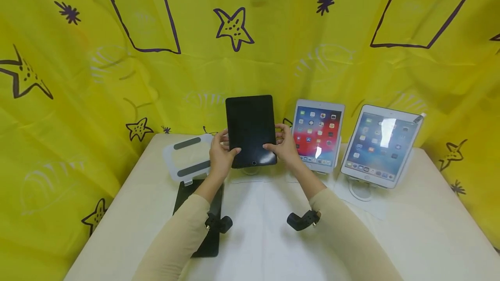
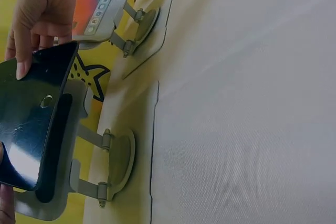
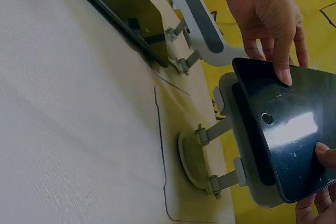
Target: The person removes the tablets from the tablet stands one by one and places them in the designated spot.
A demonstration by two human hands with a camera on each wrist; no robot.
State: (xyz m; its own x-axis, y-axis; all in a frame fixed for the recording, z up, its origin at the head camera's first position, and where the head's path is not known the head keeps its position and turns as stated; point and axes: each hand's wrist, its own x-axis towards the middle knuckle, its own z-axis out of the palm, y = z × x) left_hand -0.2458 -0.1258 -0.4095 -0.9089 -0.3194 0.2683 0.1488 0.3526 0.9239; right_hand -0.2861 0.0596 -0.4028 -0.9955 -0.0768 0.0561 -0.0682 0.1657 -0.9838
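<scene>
A black tablet [image 1: 250,129] with a round home button is upright between my two hands. My left hand [image 1: 221,151] grips its left edge, thumb on the front glass and fingers toward the back. On the opposite edge, my right hand [image 1: 286,147] holds it the same way. Directly behind the tablet is a grey stand [image 3: 262,198] with dark pads, two lower hooks and a round base. The tablet's lower edge is just in front of the pad; whether its back touches the stand is unclear.
A second black tablet [image 1: 208,242] lies below my left forearm, beside a bare stand [image 1: 169,159]. To the right, two white tablets, one with a red-blue screen [image 1: 318,135] and a larger one [image 1: 380,144], lean on stands. A yellow curtain [image 1: 269,68] hangs behind the white table [image 1: 265,229].
</scene>
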